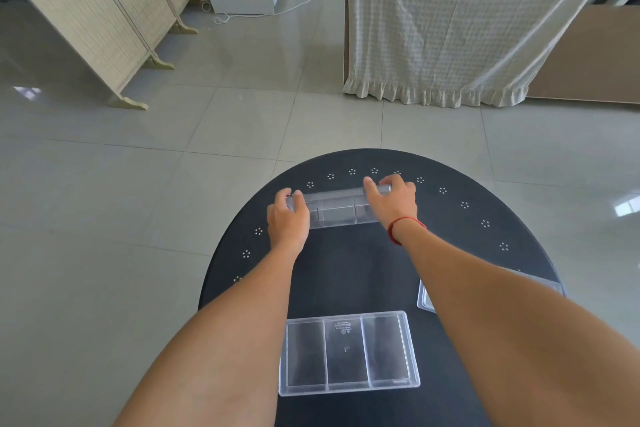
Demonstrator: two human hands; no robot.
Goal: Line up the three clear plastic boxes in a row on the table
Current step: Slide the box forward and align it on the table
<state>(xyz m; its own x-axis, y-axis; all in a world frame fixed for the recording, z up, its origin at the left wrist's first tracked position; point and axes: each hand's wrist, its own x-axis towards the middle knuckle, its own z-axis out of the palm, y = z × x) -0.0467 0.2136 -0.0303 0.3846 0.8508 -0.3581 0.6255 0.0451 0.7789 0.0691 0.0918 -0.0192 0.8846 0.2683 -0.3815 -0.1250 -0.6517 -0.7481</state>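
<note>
A clear plastic box with three compartments, the far box [337,210], sits near the far edge of the round black table [346,274]. My left hand [288,220] grips its left end and my right hand [393,201] grips its right end. A second clear box [348,352], also with three compartments, lies flat and open side up near me. Of a third clear box [425,298] only a corner shows at the right, the rest hidden under my right forearm.
The table has a ring of small white dot marks along its rim. Beyond it is a tiled floor, a folding bamboo screen [104,17] at the left and a white cloth-draped frame [450,21] at the right.
</note>
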